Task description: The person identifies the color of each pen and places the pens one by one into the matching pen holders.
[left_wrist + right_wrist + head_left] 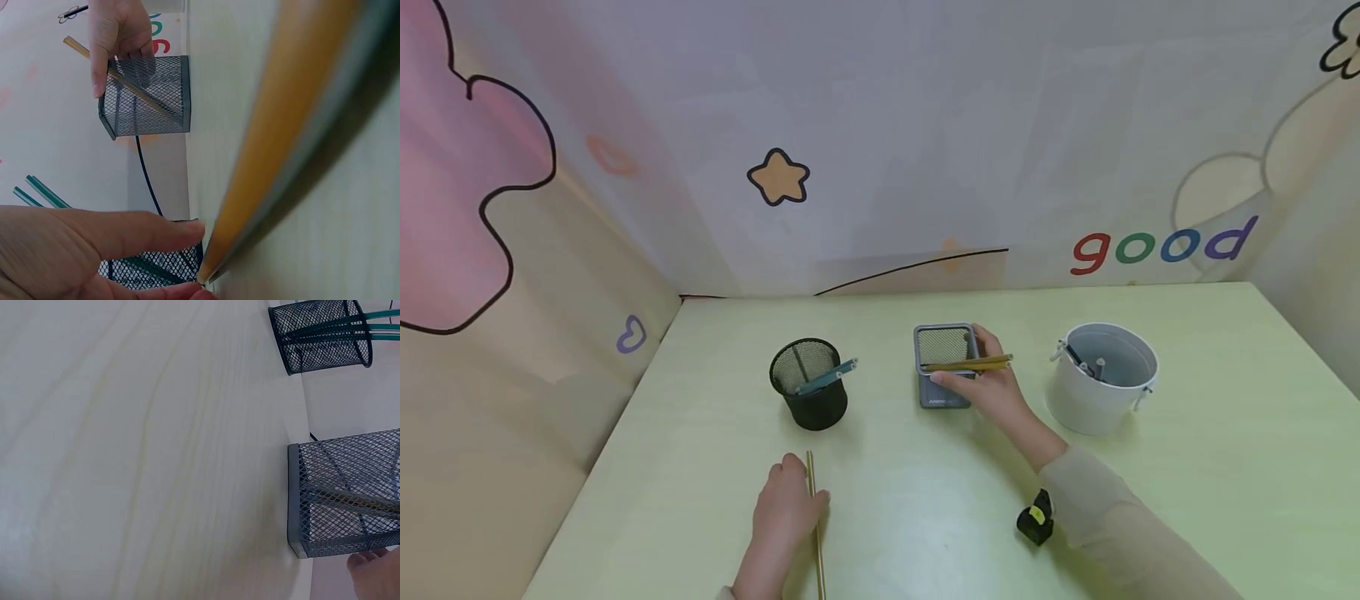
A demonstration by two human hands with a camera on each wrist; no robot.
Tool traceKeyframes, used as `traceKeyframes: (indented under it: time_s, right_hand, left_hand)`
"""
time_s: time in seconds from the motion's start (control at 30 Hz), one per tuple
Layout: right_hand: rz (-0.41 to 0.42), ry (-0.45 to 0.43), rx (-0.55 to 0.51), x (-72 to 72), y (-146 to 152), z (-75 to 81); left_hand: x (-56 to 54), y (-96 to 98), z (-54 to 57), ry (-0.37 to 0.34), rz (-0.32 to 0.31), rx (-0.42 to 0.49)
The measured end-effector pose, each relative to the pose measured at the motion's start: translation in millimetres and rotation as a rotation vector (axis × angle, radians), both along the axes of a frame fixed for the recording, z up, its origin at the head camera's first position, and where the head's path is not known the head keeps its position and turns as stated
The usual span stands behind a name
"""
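A long yellow pencil (817, 533) lies on the table, running between the thumb and fingers of my left hand (784, 508). In the left wrist view the thumb (169, 234) stands apart from the fingers beside the pencil's far end. My right hand (988, 379) grips the grey square mesh pen holder (945, 392) at its right side, thumb along the front rim. Yellow pencils (985, 364) lean in this holder and jut out toward that hand. In the right wrist view, the holder's mesh wall (350, 487) shows, with fingertips (359, 562) at its side.
A black round mesh pen holder (816, 412) with green pencils (827, 379) stands to the left. On the right is a white bucket (1090, 408) holding a few sticks. A small black object with a yellow mark (1036, 518) lies by the right sleeve. A printed cloth backdrop (880, 125) rises behind.
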State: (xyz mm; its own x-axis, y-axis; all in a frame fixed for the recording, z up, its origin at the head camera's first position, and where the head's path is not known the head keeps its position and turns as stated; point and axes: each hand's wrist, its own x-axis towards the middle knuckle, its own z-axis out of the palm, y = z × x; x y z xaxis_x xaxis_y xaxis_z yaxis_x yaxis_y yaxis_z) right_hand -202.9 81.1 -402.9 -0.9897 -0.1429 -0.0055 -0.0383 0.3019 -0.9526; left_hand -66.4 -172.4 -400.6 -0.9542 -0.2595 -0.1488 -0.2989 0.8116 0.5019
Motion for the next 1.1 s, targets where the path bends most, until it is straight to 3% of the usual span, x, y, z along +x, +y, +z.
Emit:
traceKeyframes:
  time_s: [0.33,0.7,1.1]
  right_hand:
    - [-0.005,0.003,-0.004,1.1,0.5,0.6]
    - [0.000,0.015,0.003,1.3,1.9,-0.3]
    - [-0.003,0.033,-0.002,0.2,2.2,-5.2]
  left_hand:
    - [-1.0,-3.6,-1.2,-0.008,-0.026,-0.006]
    - [-1.2,-4.2,-5.5,-0.012,-0.019,0.072]
    - [-3.3,-6.0,-10.5,-0.042,0.064,0.180]
